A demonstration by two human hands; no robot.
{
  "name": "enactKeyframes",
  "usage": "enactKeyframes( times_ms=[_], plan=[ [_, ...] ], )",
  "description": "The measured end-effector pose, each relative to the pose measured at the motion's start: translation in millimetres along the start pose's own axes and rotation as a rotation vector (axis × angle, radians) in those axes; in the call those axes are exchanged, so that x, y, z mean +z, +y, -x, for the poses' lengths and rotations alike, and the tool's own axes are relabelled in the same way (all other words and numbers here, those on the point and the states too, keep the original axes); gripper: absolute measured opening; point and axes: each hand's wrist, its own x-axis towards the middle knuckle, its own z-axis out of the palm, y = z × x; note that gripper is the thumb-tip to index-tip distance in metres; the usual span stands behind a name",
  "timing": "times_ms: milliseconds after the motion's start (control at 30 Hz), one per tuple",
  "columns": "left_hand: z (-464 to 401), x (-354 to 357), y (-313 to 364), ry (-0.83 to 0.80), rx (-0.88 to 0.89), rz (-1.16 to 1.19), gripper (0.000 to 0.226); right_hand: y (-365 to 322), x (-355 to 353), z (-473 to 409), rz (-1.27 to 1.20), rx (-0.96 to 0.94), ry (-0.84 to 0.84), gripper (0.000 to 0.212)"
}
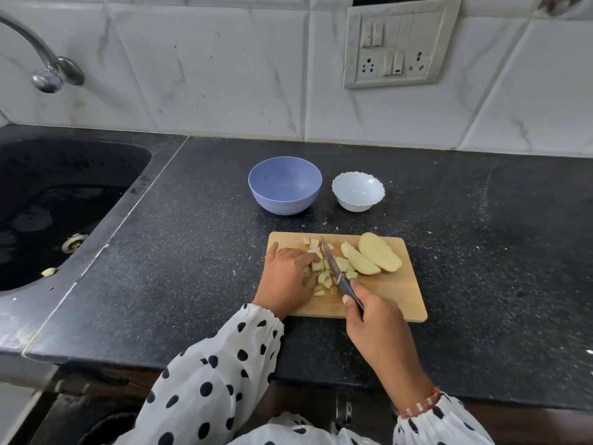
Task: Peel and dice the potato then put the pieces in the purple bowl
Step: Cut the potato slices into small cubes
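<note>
A wooden cutting board (pixel 394 300) lies on the black counter. Several diced potato pieces (pixel 322 279) sit in its middle, and two peeled potato slices (pixel 372 256) lie at its far right. My left hand (pixel 288 277) rests curled over the pieces on the left and steadies them. My right hand (pixel 375 319) grips a dark-handled knife (pixel 333 268), its blade pointing away and resting among the pieces. The purple bowl (pixel 285 185) stands behind the board with nothing in it.
A white scalloped bowl (pixel 358 191) stands right of the purple bowl. A black sink (pixel 57 200) with a steel tap (pixel 48 65) is at the left. A tiled wall with a switch panel (pixel 398 46) rises behind the counter.
</note>
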Motion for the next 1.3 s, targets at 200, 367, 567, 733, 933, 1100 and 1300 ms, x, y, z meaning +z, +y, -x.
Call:
enactKeyframes(
  times_ms=[200,367,567,733,933,1100,1300],
  plan=[
    [2.7,0.6,0.8,0.075,-0.035,0.089,0.023,0.1,0.9,0.6,-0.006,-0.007,-0.008,0.041],
    [6.0,-2.5,-6.5,0.111,-0.042,0.172,0.033,0.4,0.3,3.0,-0.012,-0.011,-0.001,0.041],
    [7.7,3.4,-5.4,0.113,-0.047,0.094,0.025,0.5,2.5,4.6,-0.017,-0.02,-0.013,0.042],
    [4.5,-0.8,-1.9,0.152,-0.064,0.219,0.022,0.9,1.8,5.9,-0.021,-0.031,-0.012,0.043],
    [12.7,-13.9,-5.9,0.239,-0.444,0.723,0.022,-2.1,0.4,11.0,-0.008,-0.075,-0.08,0.043],
    [17.9,-10.3,-21.2,0.323,-0.571,0.754,0.026,-12.1,8.9,22.8,0.094,-0.169,-0.186,0.044],
    [27.0,-10.9,-11.3,0.212,-0.473,0.719,0.025,-2.9,7.6,13.1,0.131,-0.104,-0.102,0.041]
  ],
)
